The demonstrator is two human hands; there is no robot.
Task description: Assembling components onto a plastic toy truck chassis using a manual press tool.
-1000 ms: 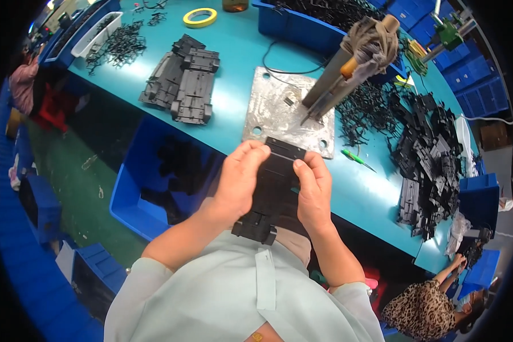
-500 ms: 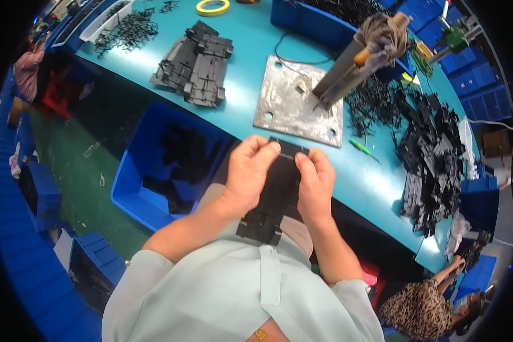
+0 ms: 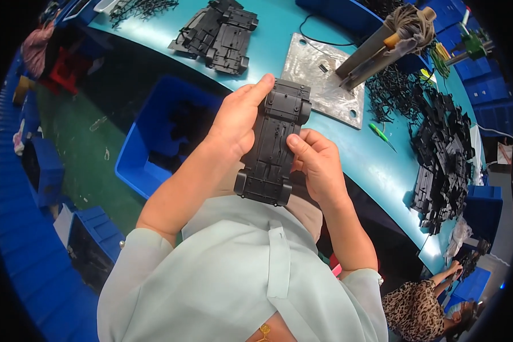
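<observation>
Between my hands is a black plastic toy car chassis (image 3: 273, 137), long and narrow, with wheel-arch pieces at both ends. My left hand (image 3: 236, 117) grips its left side near the far end, the thumb lying along the edge. On the right side my right hand (image 3: 319, 159) pinches the middle, thumb on top and fingers hidden underneath. The chassis is over my lap, just off the table's near edge. Several similar black chassis (image 3: 225, 43) lie in a small group on the teal table (image 3: 273, 14) beyond my left hand.
A metal base plate (image 3: 319, 74) carries a slanted post (image 3: 376, 48) wrapped with cloth. A green pen (image 3: 378, 132) lies near a big heap of black parts (image 3: 439, 159) on the right. Below left stands a blue bin (image 3: 132, 162) with black parts. Another person (image 3: 419, 308) works at lower right.
Both hands have shifted their grip; the chassis is raised toward the table and now shows its detailed face. My right hand slid from its far end to its middle. The view has shifted slightly.
</observation>
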